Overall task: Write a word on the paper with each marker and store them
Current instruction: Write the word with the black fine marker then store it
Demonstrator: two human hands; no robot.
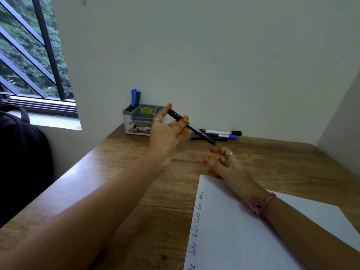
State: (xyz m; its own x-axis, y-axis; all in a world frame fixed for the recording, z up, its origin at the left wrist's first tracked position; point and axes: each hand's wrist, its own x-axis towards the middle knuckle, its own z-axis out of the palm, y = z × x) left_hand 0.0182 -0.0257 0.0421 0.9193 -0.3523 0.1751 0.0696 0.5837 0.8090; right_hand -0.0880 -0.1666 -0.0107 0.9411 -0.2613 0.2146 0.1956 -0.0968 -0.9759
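Note:
My left hand [167, 131] holds a dark marker with a teal end [202, 134] between thumb and fingers, raised above the desk and slanting down to the right. My right hand [224, 162] hovers just below the marker's teal end, fingers loosely curled and holding nothing. The white paper [233, 230] lies at the lower right under my right forearm, with several copies of a word written along its left edge. More markers [220, 134] lie on the desk by the wall. A grey organizer [140, 121] behind my left hand holds a blue marker [133, 98] and a green marker [138, 98].
The wooden desk [116, 172] sits in a corner, with a wall behind and another at the right. A window [29, 55] is at the upper left. A dark bag or chair back [21, 162] stands left of the desk.

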